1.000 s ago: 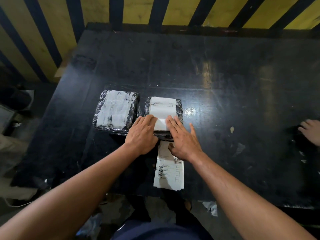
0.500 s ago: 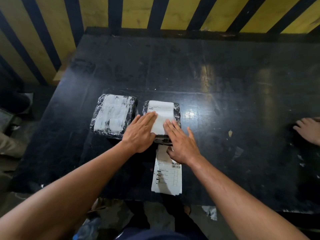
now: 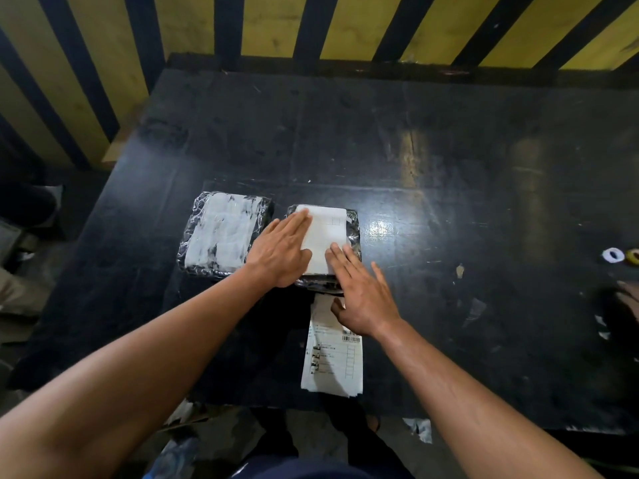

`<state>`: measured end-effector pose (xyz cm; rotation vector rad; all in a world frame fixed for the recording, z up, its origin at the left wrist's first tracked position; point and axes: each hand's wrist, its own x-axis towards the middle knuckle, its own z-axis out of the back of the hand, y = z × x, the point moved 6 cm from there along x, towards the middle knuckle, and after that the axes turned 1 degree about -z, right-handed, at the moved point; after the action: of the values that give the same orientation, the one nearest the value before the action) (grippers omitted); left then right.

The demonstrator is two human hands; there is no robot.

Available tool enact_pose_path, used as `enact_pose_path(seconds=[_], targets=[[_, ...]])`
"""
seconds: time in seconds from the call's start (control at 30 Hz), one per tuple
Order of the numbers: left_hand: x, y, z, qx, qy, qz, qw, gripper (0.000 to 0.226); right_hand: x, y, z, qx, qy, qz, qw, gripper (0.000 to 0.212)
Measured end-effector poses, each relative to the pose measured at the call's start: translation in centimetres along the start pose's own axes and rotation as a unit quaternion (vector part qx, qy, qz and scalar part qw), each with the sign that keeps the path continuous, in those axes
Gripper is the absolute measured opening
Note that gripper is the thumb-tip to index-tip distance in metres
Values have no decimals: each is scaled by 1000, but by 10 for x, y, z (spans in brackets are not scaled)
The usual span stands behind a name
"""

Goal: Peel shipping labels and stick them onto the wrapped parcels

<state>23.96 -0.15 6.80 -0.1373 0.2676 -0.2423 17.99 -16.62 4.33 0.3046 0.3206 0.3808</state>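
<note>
Two black wrapped parcels side by side: left parcel (image 3: 223, 233) with worn white label; right parcel (image 3: 352, 233) bearing fresh white label (image 3: 326, 236). Label stack (image 3: 333, 361) near, overhanging table edge.

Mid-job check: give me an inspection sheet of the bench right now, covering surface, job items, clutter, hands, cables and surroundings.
Surface: black table, scuffed and glossy.
Job's things: right parcel with white label on top; left parcel, wrapped; label stack at the near edge.
Clutter: paper scraps; two tape rolls far right.
Hands: left hand and right hand flat, pressing the label.
Cables: nothing seen.
Surroundings: yellow-black striped wall; another person's hand at the right edge.
</note>
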Motion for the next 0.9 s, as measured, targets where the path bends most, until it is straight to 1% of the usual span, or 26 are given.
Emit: enact_pose_path(seconds=[0.07, 0.1, 0.2, 0.23, 0.27, 0.37, 0.43, 0.47, 0.5, 0.53, 0.57, 0.6, 0.63, 0.67, 0.73, 0.77, 0.8, 0.9], targets=[[8, 6, 9, -16, -12, 35, 999, 74, -1, 0, 0, 3, -2, 0, 1000, 101], [13, 5, 12, -27, -17, 35, 999, 73, -2, 0, 0, 3, -4, -1, 1000, 101], [24, -11, 13, -22, -7, -36, 999, 75, -2, -2, -2, 2, -1, 3, 1000, 99], [26, -14, 10, -17, 4, -45, 999, 76, -2, -2, -2, 1, -2, 6, 1000, 99], [28, -15, 7, -15, 14, -37, 999, 75, -1, -2, -1, 1, -3, 8, 1000, 98], [35, -8, 6, -30, 15, 21, 999, 75, -2, -2, 0, 4, -5, 12, 1000, 97], [37, -5, 9, -58, 25, 51, 997, 76, -1, -2, 0, 6, -8, 16, 1000, 96], [36, -4, 10, -79, 27, 65, 994, 77, 1, -2, 1, 26, -10, 20, 999, 92], [33, -4, 11, -103, 23, 82, 991, 79, 3, -2, 5, 67, -20, 24, 997, 85], [28, -3, 11, -131, 12, 103, 986, 81, 4, -2, 12, 119, -48, 28, 991, 76], [21, -3, 10, -159, -1, 126, 979, 83, 6, -6, 21, 165, -92, 22, 982, 68], [13, -1, 6, -188, -8, 148, 971, 85, 7, -12, 28, 194, -137, 2, 971, 63], [4, 0, 0, -215, -3, 162, 963, 86, 8, -20, 32, 212, -161, -31, 963, 62], [-4, 1, -7, -239, 9, 166, 957, 87, 11, -27, 33, 228, -156, -66, 959, 65], [-15, 3, -19, -274, 28, 160, 948, 89, 19, -37, 24, 251, -77, -123, 957, 73], [-19, 5, -21, -285, 29, 163, 944, 90, 23, -38, 19, 269, -40, -134, 953, 75], [-22, 7, -21, -296, 26, 168, 940, 90, 26, -38, 16, 299, -23, -137, 944, 76], [-25, 6, -13, -317, 19, 173, 932, 89, 30, -41, 15, 356, -48, -146, 922, 74]])
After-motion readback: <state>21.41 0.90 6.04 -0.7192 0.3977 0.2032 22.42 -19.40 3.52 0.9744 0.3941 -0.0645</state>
